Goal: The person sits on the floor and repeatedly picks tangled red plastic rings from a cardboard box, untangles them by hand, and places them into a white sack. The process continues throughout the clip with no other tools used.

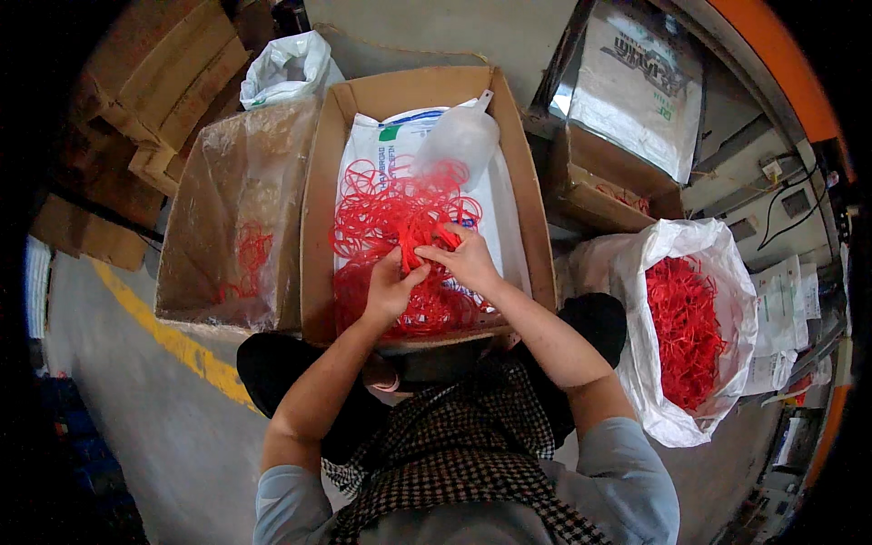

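Observation:
My left hand point(390, 285) and my right hand point(469, 261) meet over an open cardboard box point(315, 225) in front of me. Thumb and fingers of both hands pinch a small bunch of red plastic rings point(409, 246). More red strips stick out between the fingers of my right hand. Beneath lies a loose heap of thin red plastic rings point(381, 204), some of it hidden by my hands. The heap rests on a white printed plastic sack point(361, 146) lining the box. Beyond the heap lies a translucent plastic scoop point(460, 139), its handle pointing away from me.
On the left stands a plastic-lined cardboard box point(211, 211) with a few red rings point(253, 255). A white woven sack point(739, 300) at right holds red plastic scraps point(684, 334). Behind it is another cardboard box point(606, 160). Stacked cartons point(180, 75) stand far left.

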`<state>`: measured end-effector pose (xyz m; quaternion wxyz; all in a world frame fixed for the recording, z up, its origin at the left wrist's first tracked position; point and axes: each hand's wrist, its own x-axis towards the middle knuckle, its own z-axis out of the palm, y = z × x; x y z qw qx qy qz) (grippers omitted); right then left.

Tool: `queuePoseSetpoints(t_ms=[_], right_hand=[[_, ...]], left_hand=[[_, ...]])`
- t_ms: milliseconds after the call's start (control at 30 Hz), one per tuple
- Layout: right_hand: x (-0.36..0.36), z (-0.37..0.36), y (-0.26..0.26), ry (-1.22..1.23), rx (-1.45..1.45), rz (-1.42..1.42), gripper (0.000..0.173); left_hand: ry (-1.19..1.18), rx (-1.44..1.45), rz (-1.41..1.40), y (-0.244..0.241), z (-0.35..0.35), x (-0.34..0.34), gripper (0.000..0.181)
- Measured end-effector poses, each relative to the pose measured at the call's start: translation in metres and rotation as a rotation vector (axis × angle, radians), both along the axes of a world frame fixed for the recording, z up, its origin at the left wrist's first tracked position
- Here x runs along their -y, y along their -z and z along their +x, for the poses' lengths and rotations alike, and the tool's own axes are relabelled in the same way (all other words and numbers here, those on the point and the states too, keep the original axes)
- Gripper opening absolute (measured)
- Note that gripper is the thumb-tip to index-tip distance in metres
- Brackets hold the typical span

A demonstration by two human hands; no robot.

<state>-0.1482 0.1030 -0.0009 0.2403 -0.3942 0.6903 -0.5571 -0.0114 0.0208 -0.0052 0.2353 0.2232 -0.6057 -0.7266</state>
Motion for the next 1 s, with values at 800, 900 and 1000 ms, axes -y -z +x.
queuePoseSetpoints(t_ms=[800,900,1000], right_hand=[[-0.008,0.002,-0.023,-0.326,-0.766,0.33,0.032],[-0.005,0.002,-0.021,-0.362,-0.79,0.4,0.03],[-0.008,0.012,-0.022,-0.448,-0.924,0.258,0.03]], left_hand=[[-0.287,0.414,-0.742,0.001,-0.004,0.001,0.029],[-0.231,0.448,-0.795,-0.007,-0.007,0.008,0.028],[-0.181,0.398,-0.814,0.027,0.0,0.03,0.03]])
